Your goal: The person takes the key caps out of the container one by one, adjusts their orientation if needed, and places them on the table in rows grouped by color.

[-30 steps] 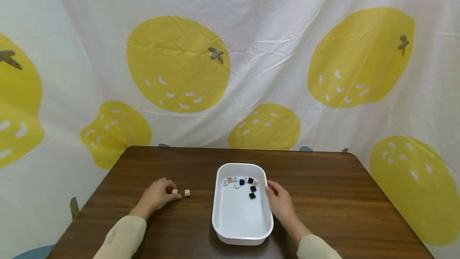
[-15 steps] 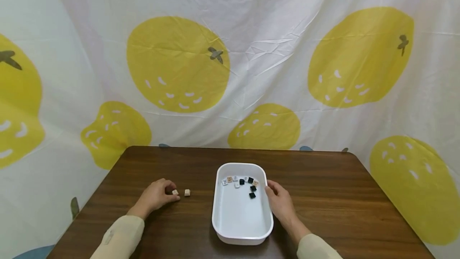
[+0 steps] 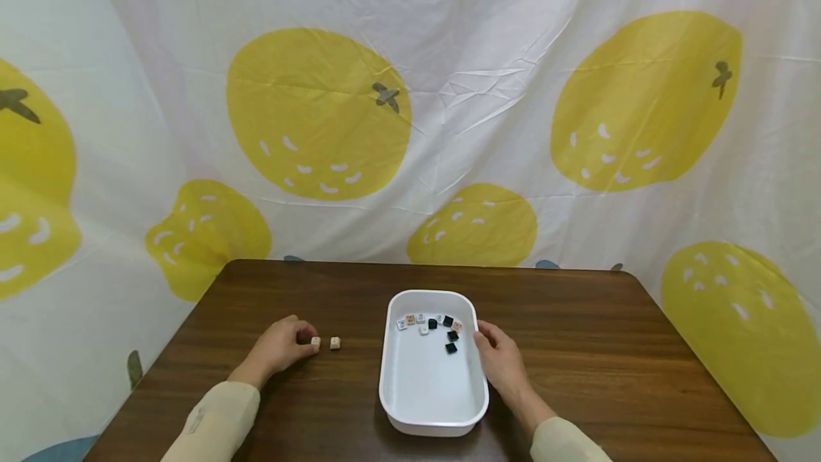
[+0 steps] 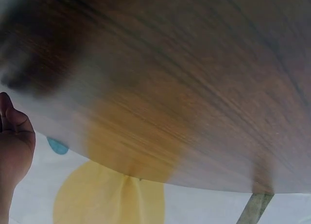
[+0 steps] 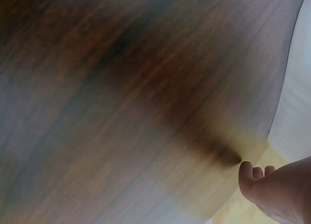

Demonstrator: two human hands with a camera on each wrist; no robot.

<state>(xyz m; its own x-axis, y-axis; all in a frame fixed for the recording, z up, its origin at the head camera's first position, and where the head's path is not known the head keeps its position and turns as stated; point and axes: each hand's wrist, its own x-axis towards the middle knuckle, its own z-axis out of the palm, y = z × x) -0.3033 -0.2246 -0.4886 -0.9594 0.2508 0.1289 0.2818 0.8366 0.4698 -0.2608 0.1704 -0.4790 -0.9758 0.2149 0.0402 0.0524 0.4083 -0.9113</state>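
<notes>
On the left side of the table, my left hand (image 3: 280,346) pinches a small cream keycap (image 3: 316,341) between thumb and index finger, at the tabletop. A second cream keycap (image 3: 335,343) lies just right of it, apart from the fingers. My right hand (image 3: 503,362) holds the right wall of a white rectangular tray (image 3: 434,425), thumb at the rim. Several keycaps lie at the tray's far end: white, orange-beige, and black ones such as this black keycap (image 3: 452,348). In the wrist views only parts of the left hand (image 4: 15,151) and right hand (image 5: 274,187) show, without the keycaps.
The dark brown wooden table (image 3: 609,348) spreads out on both sides of the tray. Behind its far edge hangs a white curtain (image 3: 462,127) printed with yellow lemons.
The keycap at my left fingertips turned slightly, then shifted a little to the right, closer to the second one. My right hand and the tray have stayed in place.
</notes>
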